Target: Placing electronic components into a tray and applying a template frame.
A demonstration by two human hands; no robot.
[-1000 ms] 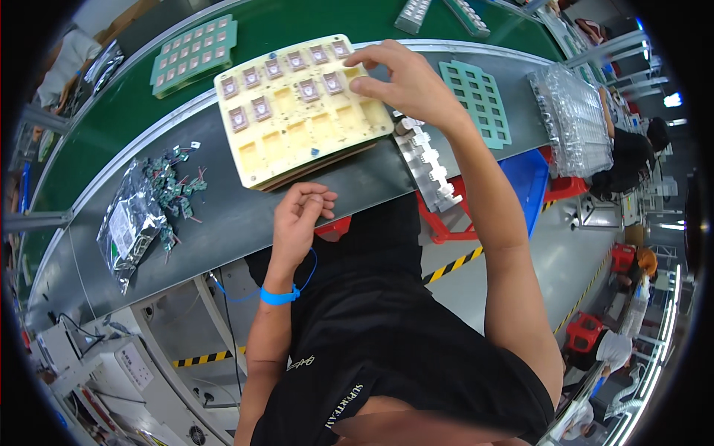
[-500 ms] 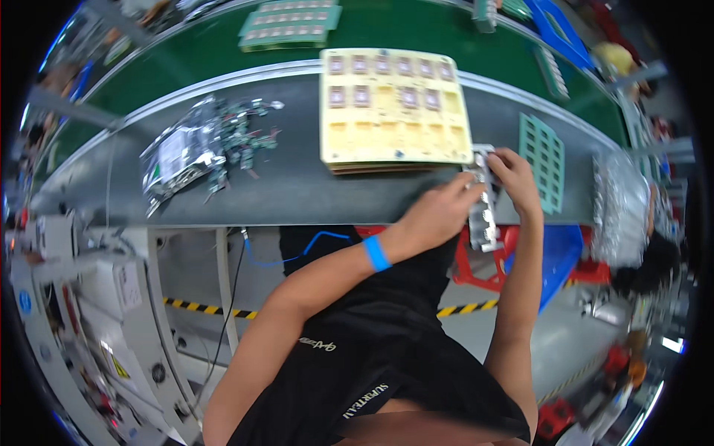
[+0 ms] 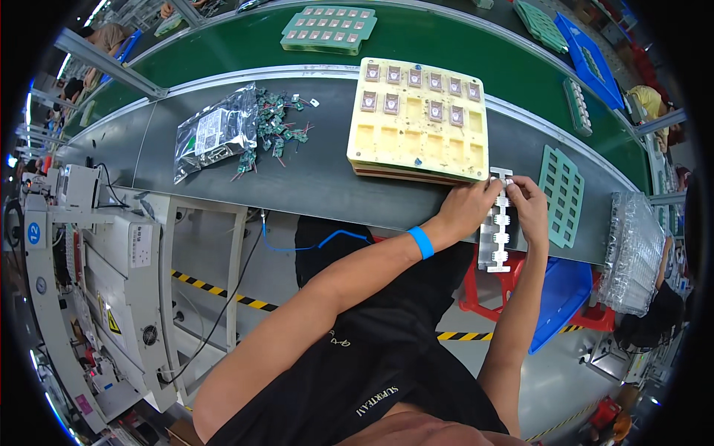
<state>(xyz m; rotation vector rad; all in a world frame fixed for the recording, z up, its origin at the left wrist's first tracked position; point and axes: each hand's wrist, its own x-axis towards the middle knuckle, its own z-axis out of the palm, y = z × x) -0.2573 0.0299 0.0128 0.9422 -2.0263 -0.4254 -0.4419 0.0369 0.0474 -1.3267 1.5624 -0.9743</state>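
L hand (image 3: 467, 207) & R hand (image 3: 531, 212) were at far end of white strip (image 3: 500, 238), fingers bent in, couldn't tell if grasping, strip lay just R of yellow tray (image 3: 416, 126), nr end past desk (image 3: 312, 189) edge

Blue bin (image 3: 564, 301) beside red stool (image 3: 595, 318), black-and-yellow tape (image 3: 465, 336) on grey floor (image 3: 565, 364)

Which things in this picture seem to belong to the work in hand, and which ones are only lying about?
Seem in use:
metal strip with white pieces, touched by left hand and right hand
partly filled cream tray, probably

Seem only lying about:
silver bag
loose wired parts
green slotted tray
blue bin
clear wrap
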